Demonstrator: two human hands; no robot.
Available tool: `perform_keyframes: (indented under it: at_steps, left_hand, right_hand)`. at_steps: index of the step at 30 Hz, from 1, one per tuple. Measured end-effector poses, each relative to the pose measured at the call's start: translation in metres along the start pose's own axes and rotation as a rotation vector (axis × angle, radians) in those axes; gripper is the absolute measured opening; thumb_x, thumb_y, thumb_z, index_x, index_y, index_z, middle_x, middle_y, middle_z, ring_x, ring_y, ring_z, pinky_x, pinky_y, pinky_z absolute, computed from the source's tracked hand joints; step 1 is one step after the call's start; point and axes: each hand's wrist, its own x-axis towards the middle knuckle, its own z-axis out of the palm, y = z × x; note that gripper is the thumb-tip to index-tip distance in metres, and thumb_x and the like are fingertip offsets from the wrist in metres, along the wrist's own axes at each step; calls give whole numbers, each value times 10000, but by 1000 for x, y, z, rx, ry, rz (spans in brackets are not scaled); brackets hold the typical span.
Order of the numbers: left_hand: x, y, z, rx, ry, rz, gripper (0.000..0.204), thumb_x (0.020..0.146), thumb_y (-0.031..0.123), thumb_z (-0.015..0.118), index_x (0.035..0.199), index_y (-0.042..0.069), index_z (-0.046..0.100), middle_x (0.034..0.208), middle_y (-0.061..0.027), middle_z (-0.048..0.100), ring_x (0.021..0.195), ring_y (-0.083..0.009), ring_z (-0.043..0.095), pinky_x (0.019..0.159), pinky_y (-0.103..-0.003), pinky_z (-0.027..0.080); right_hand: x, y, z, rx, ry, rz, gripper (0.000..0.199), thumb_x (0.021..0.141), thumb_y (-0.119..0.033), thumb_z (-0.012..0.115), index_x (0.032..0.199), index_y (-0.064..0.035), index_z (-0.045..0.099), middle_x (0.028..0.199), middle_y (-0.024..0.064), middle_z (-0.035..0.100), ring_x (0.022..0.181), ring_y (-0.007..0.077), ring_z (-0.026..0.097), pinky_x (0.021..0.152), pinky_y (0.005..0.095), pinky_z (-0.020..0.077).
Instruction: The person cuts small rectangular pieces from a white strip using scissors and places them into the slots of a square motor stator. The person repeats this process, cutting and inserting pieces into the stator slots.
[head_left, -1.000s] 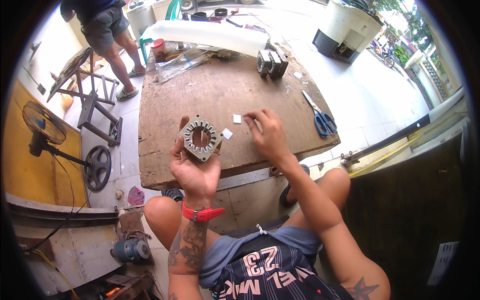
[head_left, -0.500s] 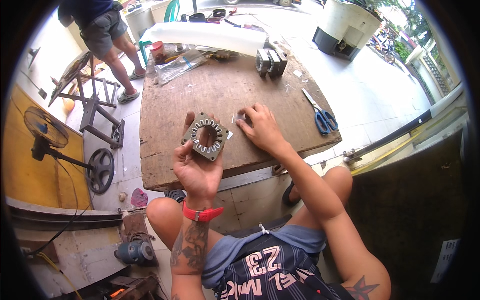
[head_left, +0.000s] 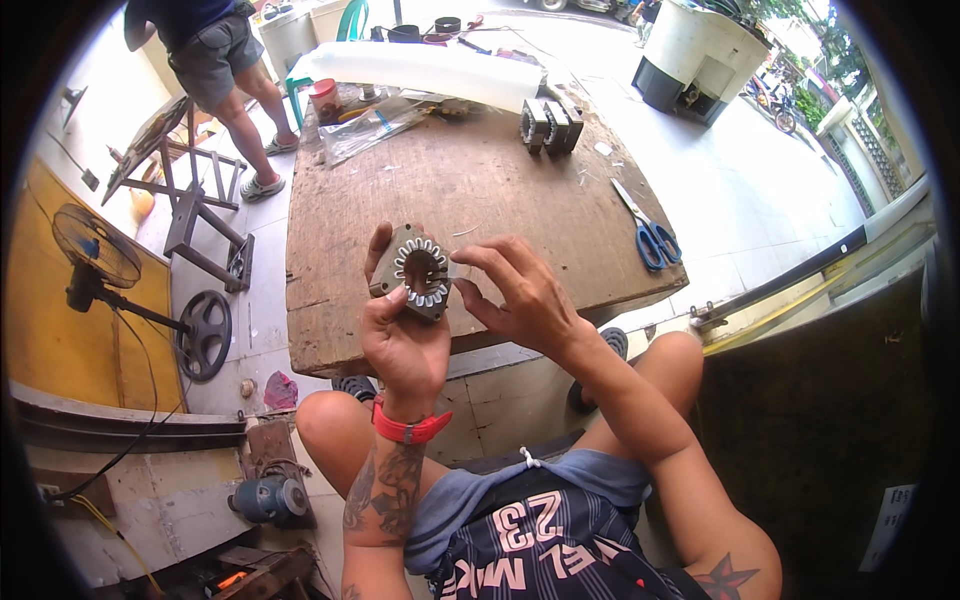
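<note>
My left hand (head_left: 405,345) grips a motor stator core (head_left: 388,272), a squarish block of dark metal with a round bore, above the near part of the table. White slot liners (head_left: 408,250) line most of the slots around the bore. At the stator's right side, my right hand (head_left: 520,300) pinches a small, pale strip of insulating paper (head_left: 453,271) between thumb and index finger. The strip is close to the stator's edge; whether it touches a slot I cannot tell.
On the wooden table (head_left: 400,190) lie blue-handled scissors (head_left: 655,240) at right, more stator cores (head_left: 550,126) at the back, a clear plastic bag (head_left: 375,130), a red can (head_left: 323,98) and a white roll (head_left: 420,72). A fan (head_left: 95,250) and another person (head_left: 215,80) are at left.
My right hand has come up off the table toward the stator, carrying the paper strip. My left hand has tilted the stator and shifted it slightly right.
</note>
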Motion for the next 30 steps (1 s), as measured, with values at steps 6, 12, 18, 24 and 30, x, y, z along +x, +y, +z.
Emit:
perform_keyframes:
  at_steps: [6,12,18,24,30]
  left_hand:
    - [-1,-4,-1,48,0,4,719,898,134,492,1605,97,366,1577,-244,470,1448,-306,500,1242,-444,374]
    - [-1,-2,-3,60,13,2,706,906,135,490,1601,96,370,1564,-241,487,1433,-299,515,1234,-444,382]
    - [-2,-3,-1,24,35,-5,686,919,156,491,1594,101,383,1531,-229,522,1404,-309,535,1212,-454,402]
    - [5,9,-4,-192,190,-99,583,972,262,526,1541,139,505,1468,-124,605,1371,-282,556,1178,-543,418]
    - [8,19,-9,-182,317,-123,590,976,397,589,1479,91,552,1488,-169,593,1379,-296,551,1244,-591,313]
  right_hand:
    - [3,-1,3,-19,-39,-31,304,849,-31,788,1135,-91,702,1025,105,680,941,302,680,807,405,581]
    - [-4,3,-1,21,-129,-48,317,890,-17,740,1193,-95,695,1107,111,680,1008,307,691,824,396,589]
    - [-13,-7,18,195,22,187,290,936,-93,748,1221,-122,705,1219,111,662,1166,329,636,934,445,544]
    - [-16,13,11,-69,-85,242,275,991,-206,698,1260,-149,708,1228,95,643,1194,321,573,1063,446,393]
    - [-17,51,14,-226,-357,230,282,1001,-232,669,1270,-172,734,1126,96,651,1108,310,594,1025,443,418]
